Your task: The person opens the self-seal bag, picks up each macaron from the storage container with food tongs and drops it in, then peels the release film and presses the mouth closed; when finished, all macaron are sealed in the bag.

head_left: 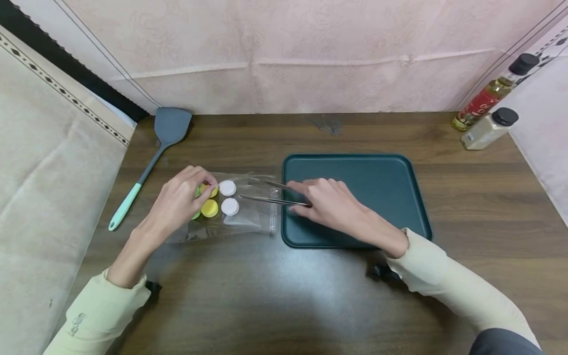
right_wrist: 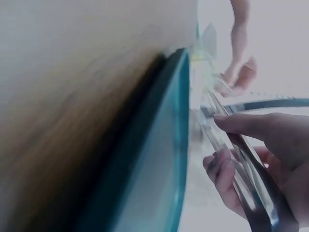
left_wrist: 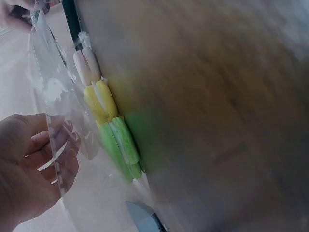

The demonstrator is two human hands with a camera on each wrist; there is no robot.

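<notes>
A clear zip bag (head_left: 246,219) lies on the table with round macarons in it: two white (head_left: 230,206), two yellow (head_left: 209,208) and green ones (left_wrist: 119,145) partly hidden behind my left hand. My left hand (head_left: 177,197) pinches the bag's upper plastic above the green and yellow macarons. Metal tongs (right_wrist: 246,171) are in my right hand (head_left: 330,204), which reaches over the tray's left side. Their arms stand apart and point left at the bag's zip end, the tips close to the white macarons with nothing between them.
A dark teal tray (head_left: 377,172) sits right of the bag, its left rim close to the zip end. A grey spatula (head_left: 170,125) with a mint handle lies at the left. An oil bottle (head_left: 481,104) and a black-capped jar (head_left: 485,132) stand at the back right.
</notes>
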